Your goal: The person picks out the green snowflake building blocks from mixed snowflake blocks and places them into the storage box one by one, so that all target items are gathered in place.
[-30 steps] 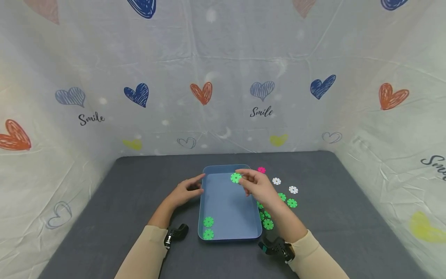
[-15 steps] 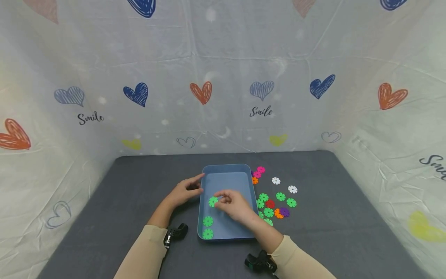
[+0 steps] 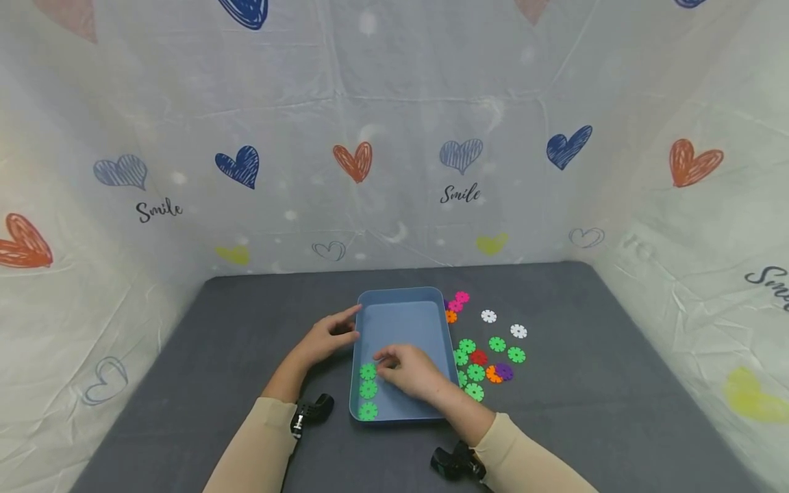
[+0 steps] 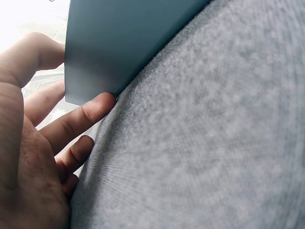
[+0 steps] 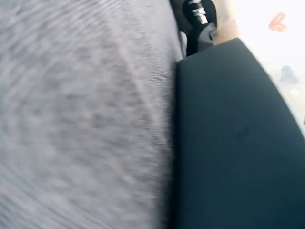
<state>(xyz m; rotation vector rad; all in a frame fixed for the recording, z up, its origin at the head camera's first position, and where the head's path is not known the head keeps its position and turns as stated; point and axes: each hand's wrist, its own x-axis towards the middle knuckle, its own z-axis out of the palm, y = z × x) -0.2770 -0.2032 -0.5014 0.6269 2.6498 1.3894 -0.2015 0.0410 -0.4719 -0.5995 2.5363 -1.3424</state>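
Observation:
In the head view, a blue rectangular tray (image 3: 403,322) lies on the dark grey cloth. Down its left side runs a column of green snowflake building discs: a top one (image 3: 368,371), a middle one (image 3: 368,389) and a bottom one (image 3: 368,411). Over the tray is my right hand (image 3: 409,370), its thumb and index fingertips at the right edge of the top disc; contact is too small to make out. My left hand (image 3: 327,339) touches the tray's left side with fingers apart. The left wrist view has its fingers (image 4: 76,121) against the outer tray wall (image 4: 109,52).
Right of the tray lie loose discs: several green ones (image 3: 476,372), a red one (image 3: 479,357), an orange one (image 3: 494,374), a purple one (image 3: 504,372), pink ones (image 3: 461,297) and white ones (image 3: 518,331). A heart-printed curtain (image 3: 394,103) closes off the back.
My right hand has brought a green disc from the tray's far end down and left to just above the other two, and its fingertips now sit at that disc's edge. The left hand stays put.

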